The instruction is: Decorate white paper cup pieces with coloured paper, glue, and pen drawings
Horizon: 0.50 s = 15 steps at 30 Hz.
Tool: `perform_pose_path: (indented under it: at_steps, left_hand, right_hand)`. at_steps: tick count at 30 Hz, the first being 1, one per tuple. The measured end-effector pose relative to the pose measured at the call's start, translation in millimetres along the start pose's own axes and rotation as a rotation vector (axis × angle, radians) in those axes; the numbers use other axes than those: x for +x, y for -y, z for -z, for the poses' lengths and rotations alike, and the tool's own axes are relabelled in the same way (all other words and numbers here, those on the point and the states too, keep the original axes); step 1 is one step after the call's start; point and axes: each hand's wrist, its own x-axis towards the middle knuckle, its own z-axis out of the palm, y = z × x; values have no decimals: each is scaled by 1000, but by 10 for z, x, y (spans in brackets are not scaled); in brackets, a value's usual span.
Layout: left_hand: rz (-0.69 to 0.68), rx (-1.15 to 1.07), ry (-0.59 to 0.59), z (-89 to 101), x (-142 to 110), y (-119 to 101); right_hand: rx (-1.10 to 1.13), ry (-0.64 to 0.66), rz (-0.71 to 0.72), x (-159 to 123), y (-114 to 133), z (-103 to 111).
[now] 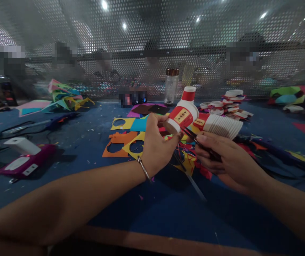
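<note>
My left hand (158,147), a bracelet at its wrist, is closed around a red and white paper cup (181,115). The cup is tilted on its side above the table, its rim towards the upper right. In my right hand (221,154) is a pair of dark scissors (191,134), their narrow blades pointing at the lower part of the cup. My fingers hide most of the scissors' handles. Just behind lies a stack of nested paper cups (221,125), and another paper cup (188,94) stands upside down.
Orange paper (108,151) and yellow paper (122,123) with round holes lie left of my hands. A glass bottle (170,87) stands at the back. Cut cup pieces (234,106) are heaped right. A purple power strip (44,153) and blue glue gun (272,149) flank the work area.
</note>
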Motion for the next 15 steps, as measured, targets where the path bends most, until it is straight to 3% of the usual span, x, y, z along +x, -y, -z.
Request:
perform_pose_path:
  at_steps: [7, 15]
  left_hand:
    - [-62, 58, 24, -5, -20, -7]
    - [6, 9, 20, -13, -25, -51]
  right_hand:
    - [7, 3, -6, 22, -13, -5]
    - [14, -6, 13, 60, 0, -50]
